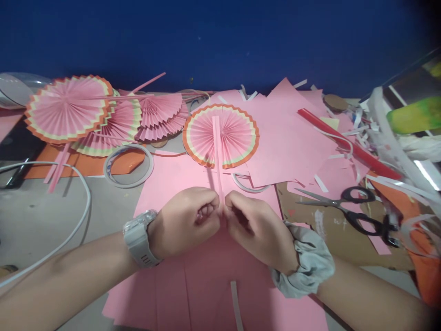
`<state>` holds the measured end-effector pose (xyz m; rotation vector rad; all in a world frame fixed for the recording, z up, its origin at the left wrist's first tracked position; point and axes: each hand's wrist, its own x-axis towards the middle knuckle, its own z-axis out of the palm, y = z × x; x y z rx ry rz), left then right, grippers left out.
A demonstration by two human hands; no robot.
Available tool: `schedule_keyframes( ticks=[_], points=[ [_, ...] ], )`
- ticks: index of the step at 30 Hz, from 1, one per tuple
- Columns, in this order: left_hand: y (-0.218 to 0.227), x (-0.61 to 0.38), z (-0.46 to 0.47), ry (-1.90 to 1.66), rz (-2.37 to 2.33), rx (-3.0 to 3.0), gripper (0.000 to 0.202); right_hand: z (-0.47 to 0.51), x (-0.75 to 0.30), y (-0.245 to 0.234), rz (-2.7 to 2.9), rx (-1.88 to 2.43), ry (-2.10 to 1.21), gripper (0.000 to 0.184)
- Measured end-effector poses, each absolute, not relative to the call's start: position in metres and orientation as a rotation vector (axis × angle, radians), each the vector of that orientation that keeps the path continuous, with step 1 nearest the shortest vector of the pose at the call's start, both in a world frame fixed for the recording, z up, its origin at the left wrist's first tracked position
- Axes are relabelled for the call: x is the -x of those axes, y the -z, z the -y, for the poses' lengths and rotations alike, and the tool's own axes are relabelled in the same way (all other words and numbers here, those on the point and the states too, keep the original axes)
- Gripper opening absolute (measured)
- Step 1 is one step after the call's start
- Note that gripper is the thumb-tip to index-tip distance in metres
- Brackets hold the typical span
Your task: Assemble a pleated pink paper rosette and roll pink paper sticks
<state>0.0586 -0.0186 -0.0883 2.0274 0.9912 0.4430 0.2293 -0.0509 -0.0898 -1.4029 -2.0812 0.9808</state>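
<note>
A round pleated pink paper fan (234, 133) with orange and cream edging lies open on pink paper in the middle. Its pink handle strips (217, 156) run down toward me. My left hand (184, 223), with a grey watch on the wrist, is closed on the lower end of the strips. Touching it on the right, my right hand (257, 230), with a grey scrunchie on the wrist, pinches the same end. Both hands rest over large pink paper sheets (206, 285).
Several finished pleated fans (69, 108) lie at the back left beside a tape ring (129, 165) and a white cable (81, 216). Black-handled scissors (347, 209) lie on cardboard at the right. A red roll (347, 142) and white paper scraps crowd the right side.
</note>
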Motion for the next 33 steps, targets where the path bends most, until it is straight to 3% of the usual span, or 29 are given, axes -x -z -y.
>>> schedule_keyframes(
  ticks=[33],
  points=[
    [0.0885,-0.059,0.0201,-0.391,-0.886,-2.084,0.019,0.0549,-0.2269,0.0915,2.278,1.497,-0.628,0.025]
  ],
)
